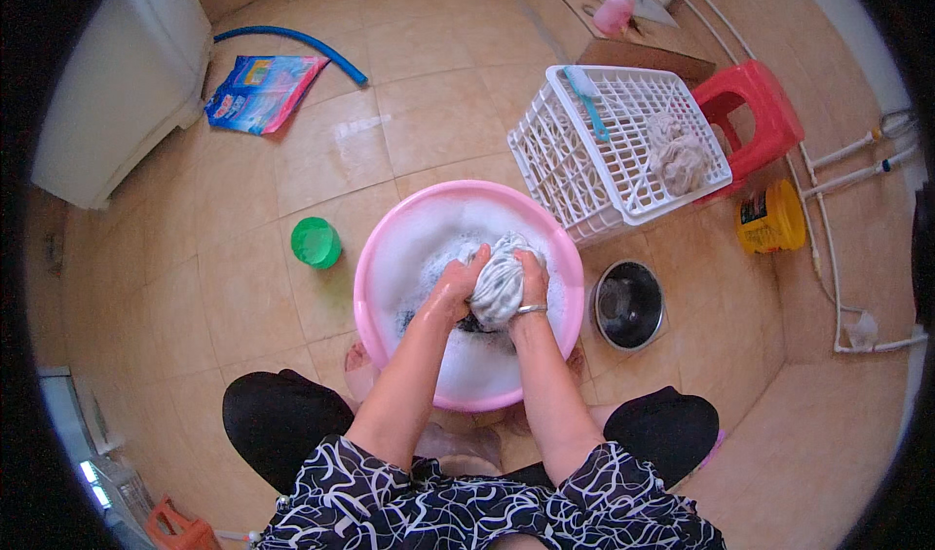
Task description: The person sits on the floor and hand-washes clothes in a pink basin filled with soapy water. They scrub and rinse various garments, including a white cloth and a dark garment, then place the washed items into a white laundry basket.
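Black-and-white patterned clothing (467, 511) is seen nearest, along the lower edge. From left to right, a green cup (316, 243) is set on tiles (248, 297); within the rim of a sudsy pink basin (363, 292), a whitish cloth (499, 289) is gripped between the left hand (460, 283) and right hand (532, 282); a white basket (615, 194) and metal bowl (662, 308) are placed beside.

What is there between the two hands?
In the head view, a bunched grey-and-white cloth, gripped by the left hand and right hand over the pink basin.
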Demonstrator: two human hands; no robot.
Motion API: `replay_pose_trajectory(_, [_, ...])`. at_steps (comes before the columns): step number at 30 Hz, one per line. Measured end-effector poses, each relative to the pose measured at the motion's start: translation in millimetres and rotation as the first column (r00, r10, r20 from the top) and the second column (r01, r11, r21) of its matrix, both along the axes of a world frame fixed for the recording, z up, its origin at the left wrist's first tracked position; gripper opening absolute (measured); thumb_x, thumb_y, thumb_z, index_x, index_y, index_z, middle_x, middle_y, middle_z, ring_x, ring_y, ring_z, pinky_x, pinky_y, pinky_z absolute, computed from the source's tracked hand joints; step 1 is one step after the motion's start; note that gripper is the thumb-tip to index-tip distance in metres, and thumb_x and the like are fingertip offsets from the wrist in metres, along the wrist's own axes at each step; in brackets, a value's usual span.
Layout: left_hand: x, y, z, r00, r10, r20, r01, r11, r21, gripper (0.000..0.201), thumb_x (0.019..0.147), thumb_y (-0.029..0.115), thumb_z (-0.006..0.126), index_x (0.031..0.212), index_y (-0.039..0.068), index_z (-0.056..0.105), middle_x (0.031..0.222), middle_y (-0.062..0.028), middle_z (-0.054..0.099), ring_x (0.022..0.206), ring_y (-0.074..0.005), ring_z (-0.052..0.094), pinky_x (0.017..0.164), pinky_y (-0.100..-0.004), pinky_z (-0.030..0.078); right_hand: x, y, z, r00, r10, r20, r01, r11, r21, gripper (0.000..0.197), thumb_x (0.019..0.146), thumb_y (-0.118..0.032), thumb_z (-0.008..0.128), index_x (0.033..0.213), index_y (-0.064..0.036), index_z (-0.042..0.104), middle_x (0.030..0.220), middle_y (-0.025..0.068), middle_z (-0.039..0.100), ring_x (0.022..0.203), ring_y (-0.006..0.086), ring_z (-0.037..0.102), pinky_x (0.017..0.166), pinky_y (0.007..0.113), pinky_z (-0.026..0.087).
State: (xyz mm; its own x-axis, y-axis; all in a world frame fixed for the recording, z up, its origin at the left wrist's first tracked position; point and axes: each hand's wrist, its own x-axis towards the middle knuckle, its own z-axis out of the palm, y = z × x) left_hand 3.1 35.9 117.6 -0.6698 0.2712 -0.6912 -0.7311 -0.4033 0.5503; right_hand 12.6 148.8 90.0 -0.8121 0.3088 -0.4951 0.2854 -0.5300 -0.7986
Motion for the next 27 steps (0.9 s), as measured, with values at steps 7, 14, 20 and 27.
replay_pose_trajectory(7, [21,11,3,0.948,0.317,-0.003,-0.248,0.748,0.615,0.052,0.084,0.046,0.042,0.114,0.004,0.044,0.111,-0.0091,0.052,0.096,-0.0214,0.053,0.085,-0.0355,0.041,-18,-18,23,0.961,-0.273,0.047,0.277,0.946,-0.171,0.026,0.063,-0.008,0.051,0.088,-0.0014,0.050,0.084,0.0094,0.050,0.068,0.0210,0.054,0.061,0.033,0.046])
replay_pose_trajectory(14, [10,-1,-7,0.896,0.443,0.014,-0.362,0.712,0.601,0.027,0.085,0.026,0.041,0.101,0.007,0.052,0.094,-0.0085,0.056,0.085,-0.0211,0.055,0.075,-0.0357,0.046,-2,-22,56,0.709,0.656,-0.260,0.188,0.180,0.966,0.029,0.069,-0.014,0.057,0.097,-0.0072,0.055,0.113,0.0144,0.047,0.106,0.0352,0.041,0.091,0.042,0.031])
replay_pose_trajectory(20, [21,-24,-18,0.997,0.076,-0.016,-0.065,0.925,0.375,0.021,0.080,0.018,0.041,0.092,0.007,0.054,0.085,-0.0068,0.055,0.074,-0.0169,0.055,0.066,-0.0303,0.046,28,-14,80,0.260,0.965,-0.034,0.258,-0.036,0.965,0.047,0.058,-0.036,0.068,0.102,-0.0237,0.053,0.113,0.0096,0.041,0.106,0.0369,0.037,0.087,0.049,0.032])
replay_pose_trajectory(27, [23,-4,-20,0.994,0.102,-0.038,-0.071,0.874,0.480,0.018,0.079,0.020,0.045,0.087,0.008,0.055,0.080,-0.0030,0.055,0.066,-0.0140,0.052,0.060,-0.0278,0.044,23,-20,74,0.377,0.891,-0.251,0.362,0.108,0.926,0.035,0.058,-0.029,0.064,0.089,-0.0178,0.051,0.097,0.0100,0.048,0.088,0.0323,0.045,0.072,0.043,0.037])
